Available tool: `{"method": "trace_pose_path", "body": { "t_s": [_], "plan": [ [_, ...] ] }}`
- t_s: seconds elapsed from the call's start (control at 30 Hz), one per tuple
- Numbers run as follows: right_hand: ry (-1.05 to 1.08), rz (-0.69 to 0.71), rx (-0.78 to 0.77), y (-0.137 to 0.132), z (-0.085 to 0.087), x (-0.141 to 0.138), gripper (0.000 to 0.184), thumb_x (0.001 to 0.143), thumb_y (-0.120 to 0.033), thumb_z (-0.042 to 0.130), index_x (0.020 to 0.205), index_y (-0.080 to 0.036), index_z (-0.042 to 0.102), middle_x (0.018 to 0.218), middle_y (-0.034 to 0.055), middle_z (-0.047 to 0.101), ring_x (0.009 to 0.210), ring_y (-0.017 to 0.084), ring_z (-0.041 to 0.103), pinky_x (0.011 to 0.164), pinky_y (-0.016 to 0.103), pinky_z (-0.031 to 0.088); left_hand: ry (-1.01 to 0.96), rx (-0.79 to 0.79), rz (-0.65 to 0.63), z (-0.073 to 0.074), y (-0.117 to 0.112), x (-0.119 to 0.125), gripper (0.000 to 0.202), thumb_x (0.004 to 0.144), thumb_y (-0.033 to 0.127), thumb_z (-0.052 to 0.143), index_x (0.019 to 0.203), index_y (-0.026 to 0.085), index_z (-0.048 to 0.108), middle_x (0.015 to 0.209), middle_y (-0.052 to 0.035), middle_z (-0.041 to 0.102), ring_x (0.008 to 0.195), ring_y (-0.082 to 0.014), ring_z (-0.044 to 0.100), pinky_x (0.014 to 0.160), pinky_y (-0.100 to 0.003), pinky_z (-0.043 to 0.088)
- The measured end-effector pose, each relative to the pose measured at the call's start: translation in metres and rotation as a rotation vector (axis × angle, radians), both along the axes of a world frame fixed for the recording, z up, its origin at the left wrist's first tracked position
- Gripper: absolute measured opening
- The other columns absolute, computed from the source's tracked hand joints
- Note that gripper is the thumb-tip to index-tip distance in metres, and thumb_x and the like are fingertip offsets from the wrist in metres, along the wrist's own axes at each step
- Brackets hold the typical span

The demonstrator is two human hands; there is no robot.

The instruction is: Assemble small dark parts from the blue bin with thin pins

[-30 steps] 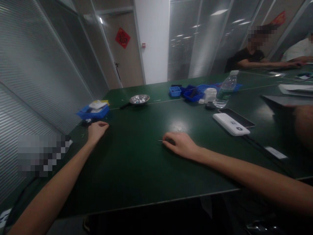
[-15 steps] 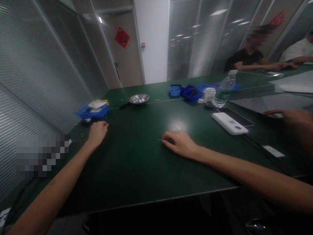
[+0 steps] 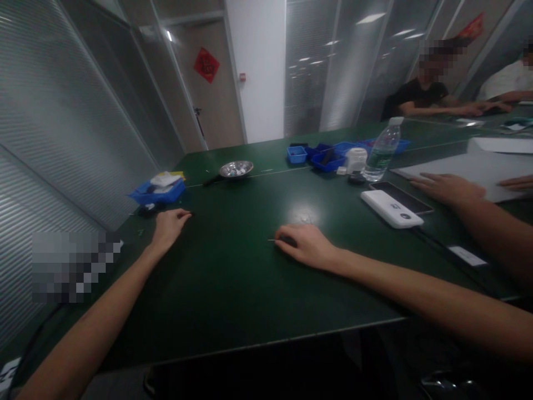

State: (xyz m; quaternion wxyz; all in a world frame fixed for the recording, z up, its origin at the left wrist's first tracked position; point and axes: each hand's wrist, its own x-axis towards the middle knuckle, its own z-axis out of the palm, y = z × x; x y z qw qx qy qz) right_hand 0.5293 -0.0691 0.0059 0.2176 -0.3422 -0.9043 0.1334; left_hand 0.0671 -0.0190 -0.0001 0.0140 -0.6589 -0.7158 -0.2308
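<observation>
My right hand (image 3: 306, 244) rests on the green table (image 3: 233, 283), its fingers closed round a small screwdriver (image 3: 288, 240). The tool's dark handle lies inside the grip, and its thin metal shaft points left. Further left, my left hand (image 3: 170, 225) is held in a pinch just above the tabletop. A tiny dark piece shows at its fingertips, too small to name. Just behind this hand stands a blue tray (image 3: 166, 194) with white and yellow packets in it.
A metal pan (image 3: 236, 170) with small bits stands further back. At the right are blue bins (image 3: 296, 155), a water bottle (image 3: 383, 150), a white power bank (image 3: 391, 209) and a phone (image 3: 400, 197). A co-worker's hands (image 3: 452, 188) rest on a pale flat surface at the right.
My left hand has moved slightly right, away from the blue tray, and a small dark piece now shows at its fingertips. My right hand stays put. The co-worker's hands have shifted at the right.
</observation>
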Motion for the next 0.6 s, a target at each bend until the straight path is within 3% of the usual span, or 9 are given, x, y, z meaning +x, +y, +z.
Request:
{"method": "trace_pose_path", "body": {
  "t_s": [0.13,0.27,0.37,0.47,0.6],
  "plan": [
    [0.014,0.021,0.005,0.000,0.000,0.000,0.021,0.102,-0.036,0.057,0.112,-0.021,0.068,0.098,0.0045,0.073,0.079,0.017,0.065,0.069,0.029,0.043,-0.229,-0.055,-0.125,0.005,-0.006,0.045,0.024,0.087,0.039,0.072,0.103,0.023,0.082,0.106,-0.0069,0.080,0.097,-0.0263,0.073,0.091,-0.035,0.054],
    [0.024,0.095,0.026,-0.003,0.001,-0.001,0.023,0.104,-0.038,0.055,0.112,-0.021,0.067,0.101,0.0051,0.071,0.078,0.016,0.064,0.069,0.029,0.043,-0.451,-0.275,-0.500,0.016,-0.033,0.117,0.027,0.086,0.039,0.074,0.107,0.022,0.080,0.113,-0.0076,0.077,0.101,-0.0233,0.071,0.090,-0.035,0.053],
    [0.022,0.131,0.043,-0.006,0.000,-0.001,0.025,0.105,-0.040,0.053,0.114,-0.021,0.066,0.101,0.0050,0.070,0.077,0.015,0.062,0.069,0.028,0.042,-0.567,-0.422,-0.673,0.020,-0.058,0.162,0.036,0.085,0.037,0.076,0.117,0.020,0.076,0.108,-0.0095,0.076,0.095,-0.0220,0.069,0.083,-0.034,0.053],
    [0.008,0.160,0.054,-0.007,0.000,-0.001,0.025,0.105,-0.039,0.053,0.115,-0.021,0.066,0.100,0.0047,0.069,0.077,0.015,0.062,0.068,0.027,0.041,-0.616,-0.496,-0.698,0.020,-0.073,0.185,0.034,0.085,0.034,0.076,0.116,0.020,0.075,0.098,-0.0083,0.075,0.086,-0.0201,0.066,0.076,-0.032,0.049],
    [-0.003,0.183,0.066,-0.009,0.002,-0.001,0.023,0.104,-0.037,0.054,0.115,-0.021,0.067,0.099,0.0043,0.069,0.074,0.014,0.060,0.066,0.026,0.038,-0.638,-0.524,-0.683,0.018,-0.075,0.187,0.034,0.084,0.034,0.077,0.115,0.021,0.074,0.096,-0.0068,0.074,0.081,-0.0189,0.063,0.072,-0.032,0.045]
  ]
}}
